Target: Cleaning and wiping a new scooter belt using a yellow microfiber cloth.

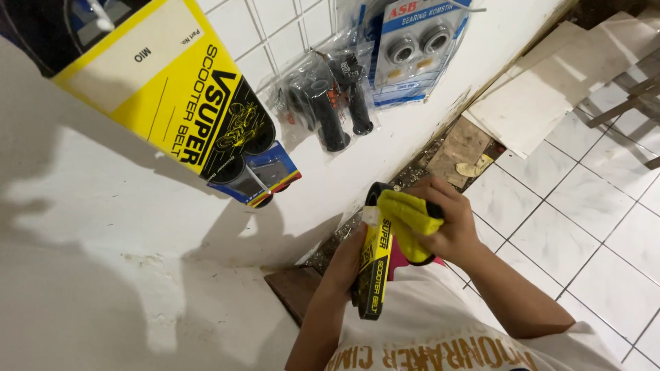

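Hands at chest height: left hand (344,264) grips a yellow-and-black packaged belt (375,264) upright while right hand (447,220) presses a yellow cloth (409,220) over its top end, wiping apparently under way, lower sleeve not yet covered.

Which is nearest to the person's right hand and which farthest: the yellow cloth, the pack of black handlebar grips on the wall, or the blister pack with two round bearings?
From the right hand, in the head view:
1. Yellow cloth: in its grasp, pressed on the boxed belt that the left hand holds.
2. Black handlebar grips: hung on the wall, up and left.
3. Bearing pack: hung higher still, near the top edge.
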